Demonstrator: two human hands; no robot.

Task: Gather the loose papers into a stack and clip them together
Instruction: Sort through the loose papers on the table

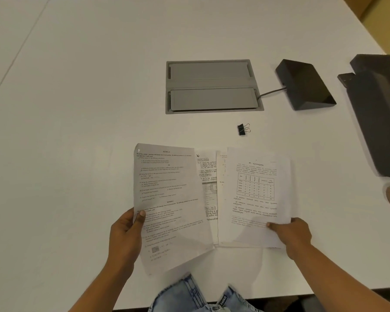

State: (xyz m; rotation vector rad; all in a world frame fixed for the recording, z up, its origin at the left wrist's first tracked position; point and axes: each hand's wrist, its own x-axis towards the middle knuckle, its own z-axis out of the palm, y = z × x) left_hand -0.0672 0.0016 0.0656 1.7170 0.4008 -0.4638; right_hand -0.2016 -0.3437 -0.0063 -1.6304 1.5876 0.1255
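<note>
Papers lie fanned on the white tabletop (77,109). Your left hand (124,233) pinches the thin printed sheet (169,199), lifted to slide over; your right hand (291,233) grips the table-printed page (254,194), likely squaring edges. Small black metal binder clip (243,129) waits just beyond.

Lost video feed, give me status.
Left hand grips left sheet. Right hand pins right sheet. Binder clip untouched. Nothing obstructing.
</note>
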